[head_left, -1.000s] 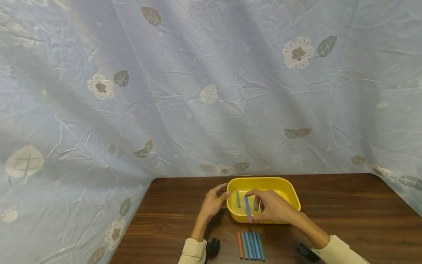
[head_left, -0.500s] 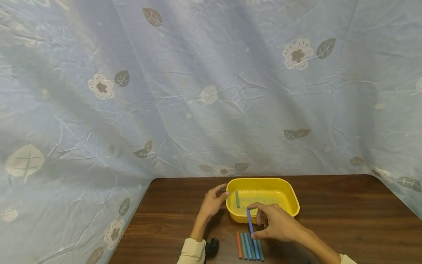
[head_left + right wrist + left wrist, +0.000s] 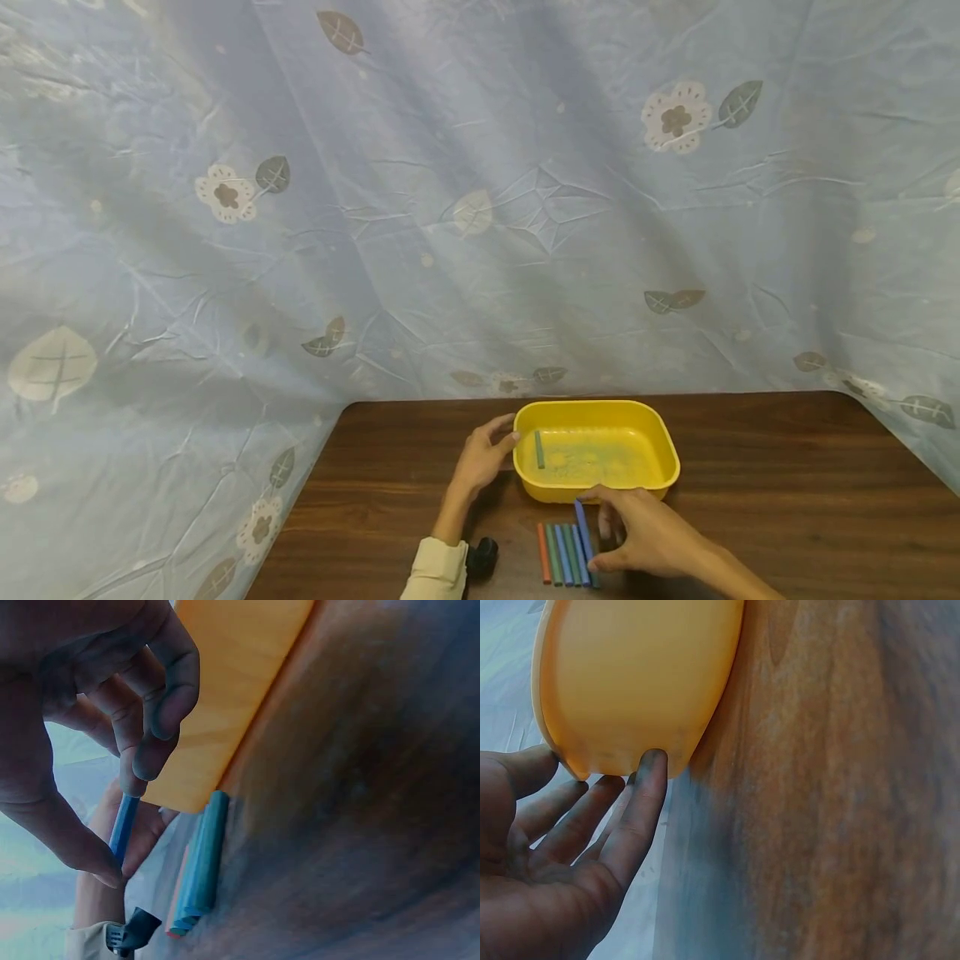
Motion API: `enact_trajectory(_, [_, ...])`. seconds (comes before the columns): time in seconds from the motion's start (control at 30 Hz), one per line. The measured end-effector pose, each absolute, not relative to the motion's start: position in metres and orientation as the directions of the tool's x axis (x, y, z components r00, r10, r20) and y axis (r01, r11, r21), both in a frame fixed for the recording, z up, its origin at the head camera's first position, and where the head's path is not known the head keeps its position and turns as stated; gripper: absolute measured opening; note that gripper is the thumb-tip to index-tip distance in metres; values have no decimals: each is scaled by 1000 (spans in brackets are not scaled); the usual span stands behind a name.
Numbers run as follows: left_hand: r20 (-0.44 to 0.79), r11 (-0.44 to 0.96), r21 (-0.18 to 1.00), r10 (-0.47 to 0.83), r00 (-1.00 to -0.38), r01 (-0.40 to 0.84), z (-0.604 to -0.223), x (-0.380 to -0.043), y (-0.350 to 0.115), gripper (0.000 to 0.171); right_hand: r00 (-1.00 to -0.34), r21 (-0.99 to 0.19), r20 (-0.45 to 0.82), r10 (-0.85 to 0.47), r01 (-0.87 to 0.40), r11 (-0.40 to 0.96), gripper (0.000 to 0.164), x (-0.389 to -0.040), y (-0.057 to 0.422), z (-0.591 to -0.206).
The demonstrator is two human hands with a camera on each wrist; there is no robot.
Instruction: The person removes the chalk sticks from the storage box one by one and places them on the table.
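My right hand (image 3: 648, 533) pinches a blue chalk stick (image 3: 583, 533) lengthwise, thumb at its near end and a fingertip at its far end. In the right wrist view the blue stick hangs just left of a side-by-side row of chalk sticks (image 3: 208, 855) on the table. From the left, the row starts with an orange-red stick (image 3: 543, 554), followed by green and blue ones. My left hand (image 3: 480, 458) touches the left end of a yellow plastic tub (image 3: 641, 697), fingers fairly straight against its outer wall. Inside the tub lies one green chalk stick (image 3: 539, 450).
Blue-green dust marks the tub floor. The brown wooden table (image 3: 780, 483) reaches back to a pale blue patterned curtain (image 3: 555, 317). A black wrist device (image 3: 482, 558) sits by the left sleeve.
My right hand has moved from over the tub toward me, carrying the blue chalk stick down to the row's right side. My left hand stays at the tub's left end.
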State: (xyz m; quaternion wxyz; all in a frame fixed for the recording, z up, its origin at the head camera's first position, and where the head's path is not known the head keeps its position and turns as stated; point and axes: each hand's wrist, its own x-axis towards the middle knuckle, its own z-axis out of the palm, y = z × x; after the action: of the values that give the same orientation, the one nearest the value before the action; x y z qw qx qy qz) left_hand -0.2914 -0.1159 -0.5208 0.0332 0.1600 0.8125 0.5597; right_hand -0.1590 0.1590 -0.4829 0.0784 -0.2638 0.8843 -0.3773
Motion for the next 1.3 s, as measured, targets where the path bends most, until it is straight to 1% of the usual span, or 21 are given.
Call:
enact_trajectory(0.27, [125,339,913,300,-946,228,-520,-291,-117,47,-851,-702,51,-523,-403,587,74,-155,165,-495])
enact_trajectory(0.47, [109,282,938,312,-944,202,-521,-292,-117,47,-849,-725,9,-529,-370,581,75,-153,168,-502])
enact_trajectory(0.67, [95,251,951,321,-942,181,-520,-291,-117,49,-850,-729,-3,-527,-359,583,75,-151,170,-505])
enact_trajectory(0.9, [111,326,920,308,-945,215,-520,-291,-118,49,-853,-736,-30,-521,-334,589,74,-150,172,-506])
enact_trajectory(1.1, [113,345,913,297,-948,217,-520,-292,-118,49,-853,-734,-61,-519,-314,602,72,-149,174,-507])
enact_trajectory(1.3, [74,265,950,321,-944,165,-521,-292,-117,51,-853,-735,-81,-516,-299,609,71,-149,174,-507])
